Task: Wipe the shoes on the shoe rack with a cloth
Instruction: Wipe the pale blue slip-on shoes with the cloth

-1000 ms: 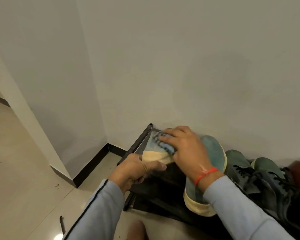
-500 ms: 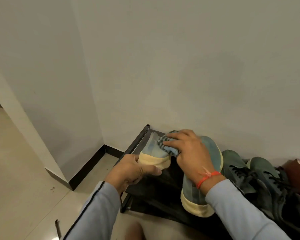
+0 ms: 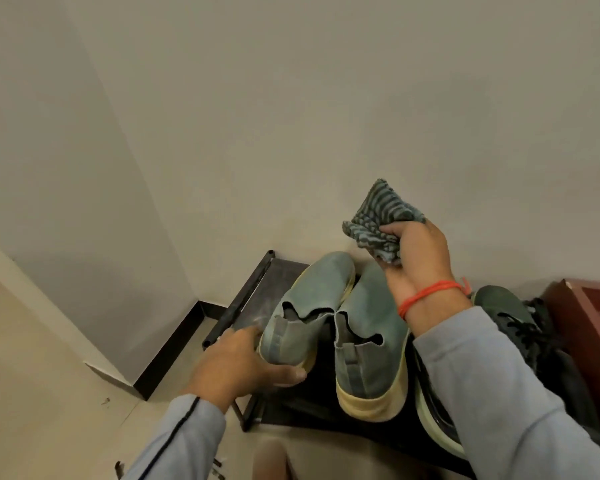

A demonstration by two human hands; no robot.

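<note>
Two blue-grey slip-on shoes with cream soles stand side by side on the black shoe rack [image 3: 246, 292]. My left hand [image 3: 243, 365] grips the heel of the left shoe [image 3: 309, 299], thumb under its sole. The right shoe [image 3: 368, 344] stands next to it, toe toward the wall. My right hand [image 3: 413, 258] is raised above the right shoe's toe and clutches a bunched, striped blue-grey cloth [image 3: 378, 220], clear of both shoes.
Dark green lace-up shoes [image 3: 513, 320] sit further right on the rack, with a reddish-brown box [image 3: 582, 306] beyond them. A white wall rises right behind the rack; a wall corner with black skirting [image 3: 167, 351] stands to the left. Beige tiled floor [image 3: 32, 393] lies lower left.
The left shoe has been turned upright and set beside the right one. My right hand lifted the cloth off the shoe, up and to the right. My left hand shifted to the heel.
</note>
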